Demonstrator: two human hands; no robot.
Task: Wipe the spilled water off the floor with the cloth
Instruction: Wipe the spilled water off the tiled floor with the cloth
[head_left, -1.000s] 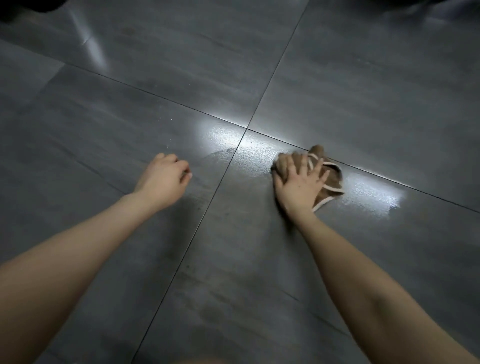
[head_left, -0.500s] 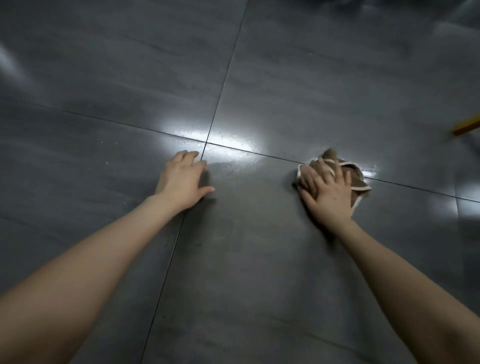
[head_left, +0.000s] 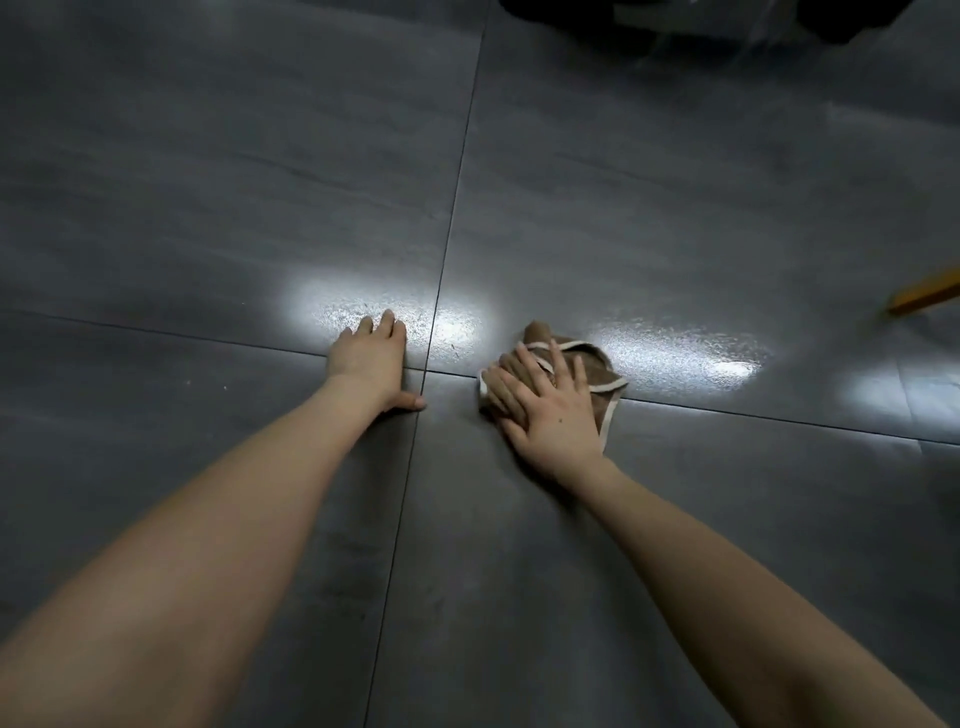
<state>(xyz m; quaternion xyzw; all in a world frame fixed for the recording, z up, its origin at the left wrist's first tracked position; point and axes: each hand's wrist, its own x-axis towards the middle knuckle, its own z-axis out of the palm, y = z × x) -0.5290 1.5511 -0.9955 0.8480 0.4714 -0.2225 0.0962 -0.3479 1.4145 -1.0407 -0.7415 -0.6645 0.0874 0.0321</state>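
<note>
My right hand (head_left: 550, 415) presses flat, fingers spread, on the bunched brown cloth (head_left: 597, 374) on the floor (head_left: 208, 208), my left hand (head_left: 371, 364) rests flat and empty just beside it, and shiny patches ahead and to the right suggest wiping is left.

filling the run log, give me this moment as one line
task: floor wipe | right hand: flat on cloth | left hand: braced on floor | shiny patch right of cloth
</note>
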